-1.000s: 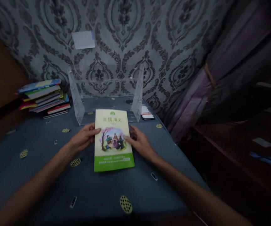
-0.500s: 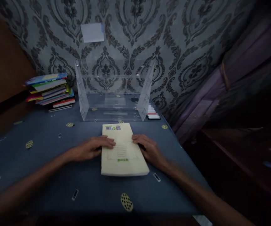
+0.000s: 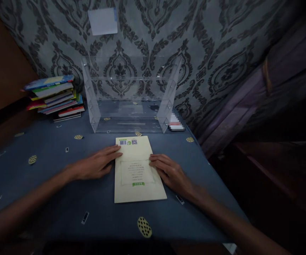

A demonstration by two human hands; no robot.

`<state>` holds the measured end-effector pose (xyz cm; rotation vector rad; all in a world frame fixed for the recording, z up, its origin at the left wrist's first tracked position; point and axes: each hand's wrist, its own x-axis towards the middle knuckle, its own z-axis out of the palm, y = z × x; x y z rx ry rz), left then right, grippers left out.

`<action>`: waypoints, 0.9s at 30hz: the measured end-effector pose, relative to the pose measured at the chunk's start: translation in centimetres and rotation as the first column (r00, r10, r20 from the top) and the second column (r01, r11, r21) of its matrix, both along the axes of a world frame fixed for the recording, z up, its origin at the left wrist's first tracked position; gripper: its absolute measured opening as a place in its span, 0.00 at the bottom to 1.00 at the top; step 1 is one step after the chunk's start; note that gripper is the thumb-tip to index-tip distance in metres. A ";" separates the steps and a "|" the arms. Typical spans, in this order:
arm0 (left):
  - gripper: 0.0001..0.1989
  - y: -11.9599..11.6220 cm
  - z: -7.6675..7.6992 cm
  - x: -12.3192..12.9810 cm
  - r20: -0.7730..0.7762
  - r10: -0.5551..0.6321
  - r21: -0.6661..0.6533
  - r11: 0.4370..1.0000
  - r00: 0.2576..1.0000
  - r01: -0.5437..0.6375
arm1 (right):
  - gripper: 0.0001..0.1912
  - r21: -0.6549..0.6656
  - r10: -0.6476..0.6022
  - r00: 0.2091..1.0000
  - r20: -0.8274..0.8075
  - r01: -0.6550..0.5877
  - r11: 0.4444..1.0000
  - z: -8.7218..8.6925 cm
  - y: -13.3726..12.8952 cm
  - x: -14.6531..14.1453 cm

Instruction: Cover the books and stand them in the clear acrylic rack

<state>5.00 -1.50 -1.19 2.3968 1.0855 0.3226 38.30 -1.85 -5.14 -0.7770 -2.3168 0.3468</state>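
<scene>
A pale cream book [image 3: 134,173] lies flat on the blue patterned tablecloth, its barcode end away from me and its printed text upside down. My left hand [image 3: 96,163] rests at the book's left edge, fingers stretched out with the tips on the cover. On the opposite side, my right hand [image 3: 173,174] lies along the right edge, its fingertips on the cover and its fingers extended. Neither hand is wrapped round the book. Just beyond the book stands a clear acrylic rack [image 3: 131,113].
Several stacked books [image 3: 56,97] stand at the back left. A small white and red item [image 3: 176,124] sits by the rack's right side. Patterned wallpaper rises behind, and a purple curtain [image 3: 238,95] hangs at the right, past the table's edge.
My left hand has slid back toward the book's left edge and slightly away from me. The book looks thinner and flatter, its print sharper. The view has tilted slightly down.
</scene>
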 end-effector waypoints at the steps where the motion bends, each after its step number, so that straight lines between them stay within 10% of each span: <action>1: 0.27 0.3 -0.2 0.0 0.005 0.038 0.018 0.999 0.999 -0.038 | 0.14 -0.004 -0.003 1.000 0.003 0.003 1.000 0.1 0.2 -0.1; 7: 0.23 1.8 -1.4 1.0 0.011 0.181 0.156 0.971 0.983 -0.181 | 0.14 -0.036 -0.178 0.977 0.120 0.183 0.982 0.3 2.4 -1.6; 27: 0.23 4.4 -1.9 3.5 -0.145 0.052 0.358 0.934 0.988 0.004 | 0.15 0.044 -0.252 0.966 0.067 0.249 0.967 -0.5 2.6 -3.0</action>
